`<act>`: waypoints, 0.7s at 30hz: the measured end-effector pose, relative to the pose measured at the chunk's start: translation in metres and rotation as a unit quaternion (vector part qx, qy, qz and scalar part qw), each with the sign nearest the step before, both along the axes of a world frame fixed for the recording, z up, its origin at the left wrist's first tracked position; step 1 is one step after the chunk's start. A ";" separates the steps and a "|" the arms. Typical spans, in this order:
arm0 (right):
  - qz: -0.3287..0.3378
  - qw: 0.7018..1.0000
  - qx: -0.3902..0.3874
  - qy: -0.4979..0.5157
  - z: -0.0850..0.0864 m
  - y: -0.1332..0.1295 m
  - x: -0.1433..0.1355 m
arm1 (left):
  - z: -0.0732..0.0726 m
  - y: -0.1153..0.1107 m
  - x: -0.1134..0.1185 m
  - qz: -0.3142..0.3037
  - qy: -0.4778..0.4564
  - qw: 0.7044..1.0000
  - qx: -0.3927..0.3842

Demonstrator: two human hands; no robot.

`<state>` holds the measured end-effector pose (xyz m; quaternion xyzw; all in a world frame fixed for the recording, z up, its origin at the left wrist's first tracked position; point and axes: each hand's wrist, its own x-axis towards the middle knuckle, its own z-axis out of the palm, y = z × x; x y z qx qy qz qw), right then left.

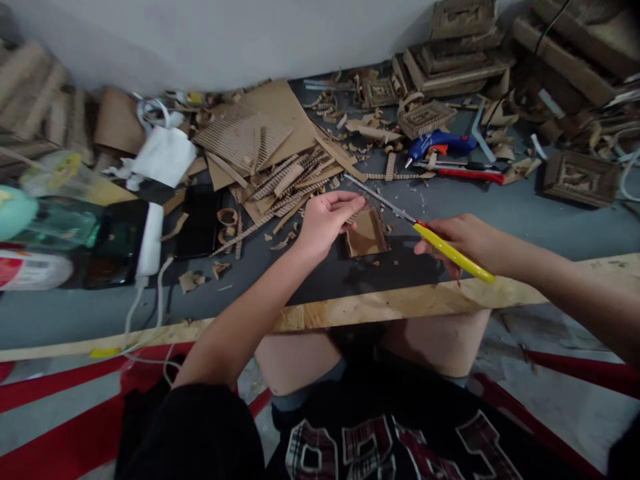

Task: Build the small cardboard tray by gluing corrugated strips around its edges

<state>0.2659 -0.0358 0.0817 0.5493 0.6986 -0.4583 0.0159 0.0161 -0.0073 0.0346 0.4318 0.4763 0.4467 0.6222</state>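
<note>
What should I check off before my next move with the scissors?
1. Scissors in the right hand: ok, held by the yellow handles.
2. Left hand well away from the blades: not ok, the fingertips look very near them.
3. Secure grip on a piece in the left fingers: cannot tell, the fingers hide it.
4. Small square cardboard tray on the table: ok, though the left hand partly covers it.
5. Blue glue gun out of both hands: ok, it lies beyond the scissors.
6. Table free of loose scraps: not ok, bits lie around the tray.
</note>
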 end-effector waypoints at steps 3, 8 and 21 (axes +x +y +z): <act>-0.041 0.997 0.042 -0.058 -0.005 0.003 0.000 | -0.002 0.004 -0.001 -0.008 0.047 0.999 0.024; 0.004 0.917 0.204 -0.343 -0.005 0.009 0.006 | -0.004 0.008 -0.008 -0.028 0.179 0.966 0.186; -0.100 0.865 0.245 -0.425 0.024 0.022 0.029 | 0.002 0.011 0.003 -0.078 0.423 0.873 0.230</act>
